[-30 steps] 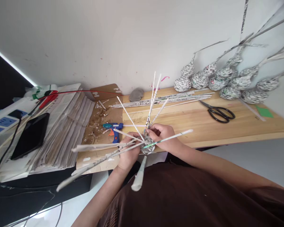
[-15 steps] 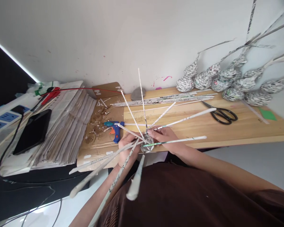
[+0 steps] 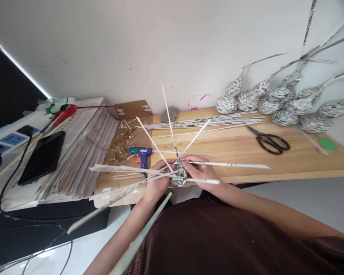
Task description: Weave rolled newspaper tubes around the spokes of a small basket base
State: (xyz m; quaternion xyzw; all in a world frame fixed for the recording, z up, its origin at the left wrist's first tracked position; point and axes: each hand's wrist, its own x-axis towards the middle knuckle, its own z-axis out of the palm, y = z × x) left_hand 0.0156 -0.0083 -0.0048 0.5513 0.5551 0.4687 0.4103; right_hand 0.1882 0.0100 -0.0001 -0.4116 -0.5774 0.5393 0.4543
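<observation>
Hands: left hand (image 3: 157,182) held the side of the newspaper weaving (image 3: 181,172); right hand (image 3: 200,172) pinched its rim.
Weaving: right of the glue gun (image 3: 143,155), paper rods (image 3: 240,165) fanning outward.
Scissors (image 3: 271,143): well right of the glue gun.
Smartphone (image 3: 42,157): left of it.

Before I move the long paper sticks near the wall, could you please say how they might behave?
The paper sticks are probably light, being slender printed paper. Lying side by side without a visible tie, they may slide apart or roll.
</observation>
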